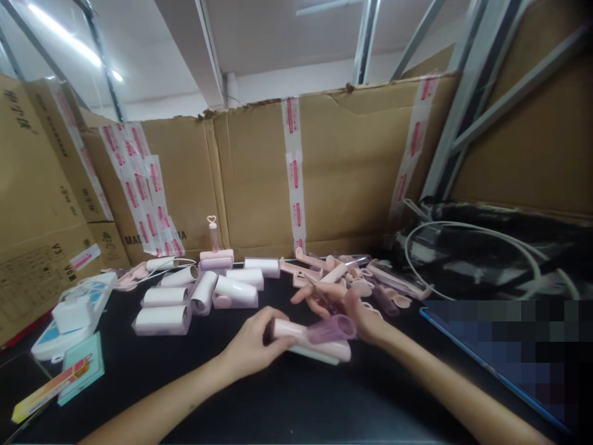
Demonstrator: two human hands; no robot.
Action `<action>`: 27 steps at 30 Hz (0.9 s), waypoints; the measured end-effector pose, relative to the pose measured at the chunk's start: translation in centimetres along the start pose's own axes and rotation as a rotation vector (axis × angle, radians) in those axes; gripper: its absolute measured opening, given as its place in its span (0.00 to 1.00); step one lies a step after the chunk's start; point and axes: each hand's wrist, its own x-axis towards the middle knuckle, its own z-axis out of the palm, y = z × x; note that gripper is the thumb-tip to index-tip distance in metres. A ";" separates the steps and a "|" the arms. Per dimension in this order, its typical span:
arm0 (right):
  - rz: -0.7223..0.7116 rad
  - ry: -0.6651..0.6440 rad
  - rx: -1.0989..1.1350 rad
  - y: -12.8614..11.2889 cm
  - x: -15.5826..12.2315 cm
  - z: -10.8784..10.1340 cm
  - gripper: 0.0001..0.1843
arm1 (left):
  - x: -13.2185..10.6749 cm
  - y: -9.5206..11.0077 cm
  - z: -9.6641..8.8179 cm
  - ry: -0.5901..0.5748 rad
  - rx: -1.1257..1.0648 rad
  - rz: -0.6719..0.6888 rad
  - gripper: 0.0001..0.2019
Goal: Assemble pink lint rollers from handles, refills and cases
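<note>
My left hand is closed round one end of a pale pink roller piece, thumb on the near side. A translucent purple tube lies across its other end, the round mouth facing right. A pale green edge shows beneath. Just behind the tube, my right hand has its fingers bent toward the thumb. A thin dark shape shows by those fingers, too blurred to name. Whether the right hand also touches the tube cannot be made out.
Several white rolls in pinkish covers lie left of centre. Behind my right hand is a pile of pink handles and tubes. A power strip, a teal card and a yellow-orange knife-like item lie left. Cardboard stands behind; a white cable loops right.
</note>
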 end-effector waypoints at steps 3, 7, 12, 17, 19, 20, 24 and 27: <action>0.025 -0.052 -0.098 -0.3 -0.6 0.0 0.30 | 0.2 -0.8 0.6 -0.008 -0.142 -0.150 0.16; 0.093 0.134 -0.209 -0.2 -0.4 1.5 0.14 | 0.3 -2.0 1.2 -0.040 -0.331 -0.184 0.36; 0.073 0.386 -0.057 1.3 -0.1 1.6 0.14 | 0.3 -1.8 0.7 -0.024 -0.319 -0.157 0.31; 0.160 0.546 0.197 1.7 0.1 2.1 0.15 | 0.8 -0.3 -0.2 0.072 -0.474 -0.123 0.28; 0.215 0.629 0.383 1.3 0.3 3.1 0.16 | 1.0 0.7 -0.3 0.159 -0.627 -0.136 0.27; 0.233 0.644 0.463 1.1 0.4 3.6 0.17 | 1.0 1.1 -0.2 0.185 -0.711 -0.160 0.27; 0.237 0.489 0.607 0.4 0.7 4.4 0.21 | 0.5 2.0 0.2 0.185 -0.919 -0.291 0.21; 0.179 0.539 0.514 0.4 0.6 2.8 0.22 | 0.1 2.0 -0.4 0.301 -0.869 -0.332 0.17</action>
